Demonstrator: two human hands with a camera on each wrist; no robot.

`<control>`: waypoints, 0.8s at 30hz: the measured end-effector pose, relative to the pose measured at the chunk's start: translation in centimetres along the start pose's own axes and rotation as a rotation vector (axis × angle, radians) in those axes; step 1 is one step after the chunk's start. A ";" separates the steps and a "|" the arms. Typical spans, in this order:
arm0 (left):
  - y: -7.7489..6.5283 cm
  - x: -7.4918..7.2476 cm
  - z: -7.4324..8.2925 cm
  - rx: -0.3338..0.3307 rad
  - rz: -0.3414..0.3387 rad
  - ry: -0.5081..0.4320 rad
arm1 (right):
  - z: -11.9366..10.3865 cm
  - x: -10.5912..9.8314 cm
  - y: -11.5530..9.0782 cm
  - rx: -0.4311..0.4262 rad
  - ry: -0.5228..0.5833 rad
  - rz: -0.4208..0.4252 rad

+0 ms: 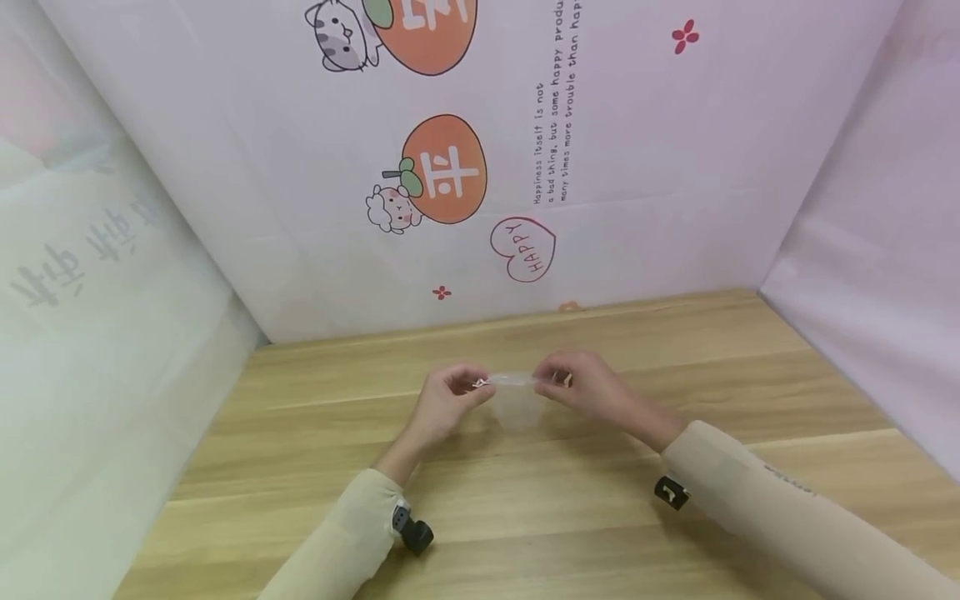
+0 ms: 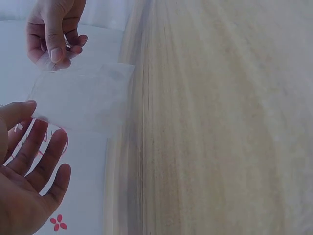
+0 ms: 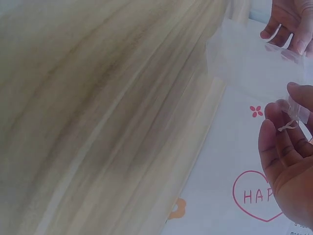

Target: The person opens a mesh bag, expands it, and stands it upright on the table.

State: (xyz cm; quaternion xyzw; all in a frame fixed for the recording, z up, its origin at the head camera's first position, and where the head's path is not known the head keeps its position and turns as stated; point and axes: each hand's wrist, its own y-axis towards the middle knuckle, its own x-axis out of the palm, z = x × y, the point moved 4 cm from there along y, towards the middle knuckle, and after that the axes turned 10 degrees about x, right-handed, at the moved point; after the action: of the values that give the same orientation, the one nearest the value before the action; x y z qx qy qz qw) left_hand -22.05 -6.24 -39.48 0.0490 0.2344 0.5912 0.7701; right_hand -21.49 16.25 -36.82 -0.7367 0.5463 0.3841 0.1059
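A small translucent drawstring bag (image 1: 517, 408) hangs between both hands above the wooden table, with its top edge stretched sideways. My left hand (image 1: 446, 404) pinches one top corner between thumb and index finger. In the left wrist view, the other fingers of this left hand (image 2: 32, 181) spread away from the bag (image 2: 80, 98). At the opposite top corner, my right hand (image 1: 588, 387) pinches the bag with thumb and fingertips. A thin white string (image 3: 287, 126) sticks out by the right fingertips in the right wrist view.
The wood-grain table (image 1: 480, 517) runs back to a white printed backdrop (image 1: 630, 250) standing upright behind the hands. White sheets close off the left side (image 1: 112, 333) and the right side (image 1: 862, 275). Small dark devices sit at both sleeve cuffs.
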 end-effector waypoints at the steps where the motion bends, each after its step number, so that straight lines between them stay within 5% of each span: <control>1: 0.0 0.0 -0.1 -0.006 0.002 0.003 | 0.1 0.1 0.0 0.005 0.001 -0.003; 6: -0.2 0.1 -0.1 -0.061 0.002 0.001 | 0.4 0.3 -0.1 0.030 -0.006 -0.020; 15: -0.4 0.0 3.5 -0.039 -0.025 0.013 | 0.5 -0.4 -0.1 0.073 -0.049 -0.021; 22: 0.2 -0.2 -0.3 -0.011 -0.030 0.010 | 1.1 -0.8 0.0 0.123 -0.084 -0.022; 24: 0.1 -0.3 -0.3 -0.008 -0.039 0.004 | 1.2 -0.9 -0.2 0.133 -0.090 -0.016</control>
State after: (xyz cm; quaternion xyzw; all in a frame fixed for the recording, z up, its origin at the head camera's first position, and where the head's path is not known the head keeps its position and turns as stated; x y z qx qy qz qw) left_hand -22.31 -6.55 -39.61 0.0403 0.2346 0.5769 0.7814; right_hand -21.97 17.65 -37.06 -0.7144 0.5595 0.3789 0.1818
